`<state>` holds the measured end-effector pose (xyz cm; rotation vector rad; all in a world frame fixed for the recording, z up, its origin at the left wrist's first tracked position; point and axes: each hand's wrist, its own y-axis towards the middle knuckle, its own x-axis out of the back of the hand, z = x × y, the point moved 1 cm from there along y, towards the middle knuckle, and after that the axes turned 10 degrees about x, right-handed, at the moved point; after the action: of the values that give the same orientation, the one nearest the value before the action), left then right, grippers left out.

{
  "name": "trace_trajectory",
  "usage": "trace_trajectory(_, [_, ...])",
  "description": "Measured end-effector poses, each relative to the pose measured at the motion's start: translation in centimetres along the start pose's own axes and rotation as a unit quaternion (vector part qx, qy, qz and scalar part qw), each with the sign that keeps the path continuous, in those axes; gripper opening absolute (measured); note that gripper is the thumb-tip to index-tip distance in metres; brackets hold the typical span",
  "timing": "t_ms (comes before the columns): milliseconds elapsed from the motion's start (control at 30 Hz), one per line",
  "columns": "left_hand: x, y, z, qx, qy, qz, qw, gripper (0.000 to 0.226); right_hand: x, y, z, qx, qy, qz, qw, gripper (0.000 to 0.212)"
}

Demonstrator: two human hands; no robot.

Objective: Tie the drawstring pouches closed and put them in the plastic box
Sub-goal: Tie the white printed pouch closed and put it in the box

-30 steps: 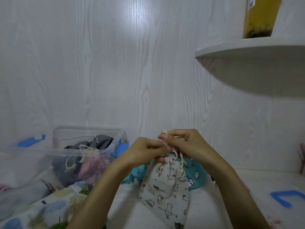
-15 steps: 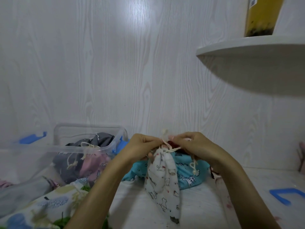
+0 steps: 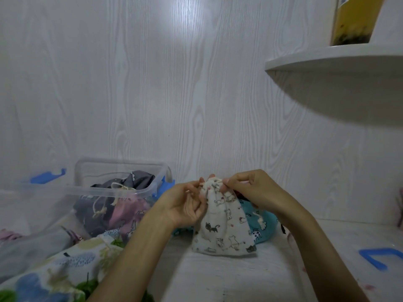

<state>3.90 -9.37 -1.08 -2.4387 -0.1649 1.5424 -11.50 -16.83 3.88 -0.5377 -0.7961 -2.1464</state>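
white cat-print pouch (image 3: 222, 227), teal pouch (image 3: 265, 225), clear box (image 3: 122, 190)

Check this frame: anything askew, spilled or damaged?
Nothing stands out. Both hands, left and right, pinch the neck of the white cat-print pouch upright on the table; tied pouches sit inside the plastic box.

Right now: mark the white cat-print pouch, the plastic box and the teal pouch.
white cat-print pouch (image 3: 220, 227): head view, middle of its printed front.
plastic box (image 3: 122, 191): head view, near rim of the clear wall.
teal pouch (image 3: 265, 225): head view, exposed fabric right of the white pouch.
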Motion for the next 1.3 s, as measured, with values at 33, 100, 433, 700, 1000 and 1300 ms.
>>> trace_trajectory(33, [-0.1,0.0,-0.1,-0.009,0.011,0.001,1.0,0.011,0.3,0.0,-0.2,-0.01,-0.005,0.005,1.0,0.026])
trace_trajectory(100, [-0.6,-0.3,-0.3,-0.038,0.041,-0.002,0.998,0.013,0.9,-0.2,-0.7,-0.048,0.007,0.033,0.998,0.027])
trace_trajectory(433, [-1.9,-2.1,0.1,-0.164,0.598,-0.162,0.767,0.021,1.2,-0.9,-1.4,-0.095,-0.038,0.215,0.971,0.029])
trace_trajectory(700, [-2.8,-1.1,3.4,-0.048,0.769,-0.102,0.63,0.027,2.8,-1.0,-0.7,-0.031,0.009,0.075,0.997,0.045])
trace_trajectory(1000, [-3.3,-2.2,3.6,-0.033,0.74,-0.027,0.671,0.036,0.4,0.2,-0.3,0.032,0.061,0.024,0.997,0.032])
trace_trajectory(1300, [-3.0,-3.3,1.4,-0.033,0.672,-0.055,0.738,0.03,3.0,-1.6,-1.7,-0.024,0.043,0.261,0.964,0.035])
